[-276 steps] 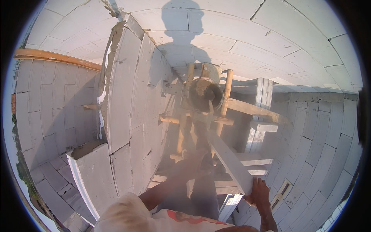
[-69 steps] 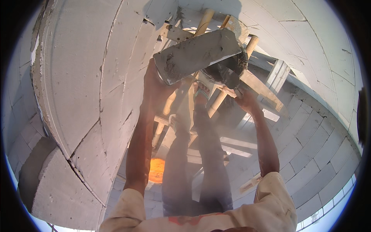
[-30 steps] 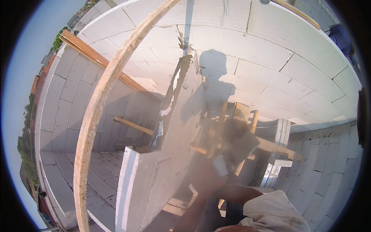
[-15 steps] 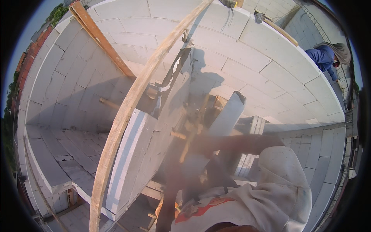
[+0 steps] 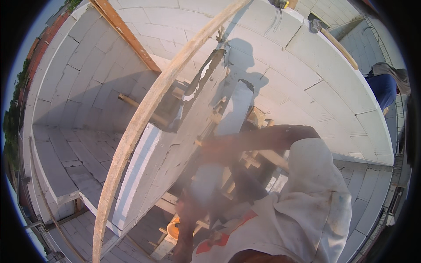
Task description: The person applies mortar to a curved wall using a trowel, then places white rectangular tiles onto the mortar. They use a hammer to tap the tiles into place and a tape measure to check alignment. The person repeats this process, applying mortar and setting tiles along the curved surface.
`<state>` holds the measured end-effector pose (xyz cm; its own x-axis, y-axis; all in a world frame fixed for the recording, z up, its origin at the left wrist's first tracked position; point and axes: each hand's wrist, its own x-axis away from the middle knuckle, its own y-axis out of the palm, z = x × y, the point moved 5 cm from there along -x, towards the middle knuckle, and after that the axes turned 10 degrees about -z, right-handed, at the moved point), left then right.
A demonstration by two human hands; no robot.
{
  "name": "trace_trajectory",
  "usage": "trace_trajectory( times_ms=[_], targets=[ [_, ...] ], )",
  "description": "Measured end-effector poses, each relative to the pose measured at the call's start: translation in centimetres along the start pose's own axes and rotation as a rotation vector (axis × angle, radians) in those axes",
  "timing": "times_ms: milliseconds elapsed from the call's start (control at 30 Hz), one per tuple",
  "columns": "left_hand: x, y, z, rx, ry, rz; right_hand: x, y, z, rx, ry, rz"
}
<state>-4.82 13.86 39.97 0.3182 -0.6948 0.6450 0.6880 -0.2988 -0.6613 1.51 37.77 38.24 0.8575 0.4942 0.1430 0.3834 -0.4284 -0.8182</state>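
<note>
A long pale grey aerated concrete block (image 5: 234, 107) stands tilted in front of me, its broken, dark-edged end pointing up and away. My right arm reaches across from the right, and my right hand (image 5: 212, 150) is closed on the block's middle. Lower down, my left hand (image 5: 189, 205) grips its near end from the left side. Dust and blur soften both hands, so single fingers are hard to make out. The block is close beside a narrow block wall (image 5: 175, 149), whose top is rough and notched with mortar.
A long wooden board (image 5: 136, 136) arcs across the view, over the narrow wall. On the tall far wall (image 5: 285, 74) lies a hammer (image 5: 335, 44) beside a tape measure (image 5: 278, 3). An orange bucket (image 5: 173, 228) stands below. Another person (image 5: 383, 90) bends beyond the wall at right.
The block has swung left and away, its upper end now against the narrow wall's side. My right arm has moved up with it. The view has shifted slightly, and the other person bends lower.
</note>
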Motion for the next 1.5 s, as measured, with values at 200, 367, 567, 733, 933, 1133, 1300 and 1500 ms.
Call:
trace_trajectory(
  times_ms=[200, 367, 567, 733, 933, 1133, 1300, 1500],
  targets=[
    [-2.2, -9.4, 7.7, -0.005, 0.016, 0.337, -0.1, -13.9, 2.8, 0.271, 0.092, -0.343],
    [-6.8, -16.0, 14.5, 0.000, 0.127, 0.395, 5.3, -21.6, 6.8, 0.340, 0.251, -0.291],
    [-8.7, -21.5, 14.6, -0.026, 0.070, 0.439, 2.5, -26.2, 10.1, 0.313, 0.371, -0.323],
    [-11.1, -23.5, 15.6, -0.122, 0.134, 0.421, 5.3, -28.2, 9.4, 0.363, 0.712, -0.398],
    [-12.2, -24.0, 16.1, -0.199, 0.251, 0.386, 6.0, -25.6, 16.0, 0.196, 0.884, -0.360],
    [-14.6, -23.4, 15.2, -0.191, 0.233, 0.347, 5.7, -25.9, 15.6, 0.272, 0.752, -0.294],
    [-15.6, -22.9, 14.6, -0.140, 0.173, 0.342, 4.4, -26.7, 14.0, 0.482, 0.755, -0.347],
    [-17.1, -22.8, 14.7, -0.101, 0.236, 0.306, 5.0, -27.7, 15.1, 0.416, 0.885, -0.363]
  ],
)
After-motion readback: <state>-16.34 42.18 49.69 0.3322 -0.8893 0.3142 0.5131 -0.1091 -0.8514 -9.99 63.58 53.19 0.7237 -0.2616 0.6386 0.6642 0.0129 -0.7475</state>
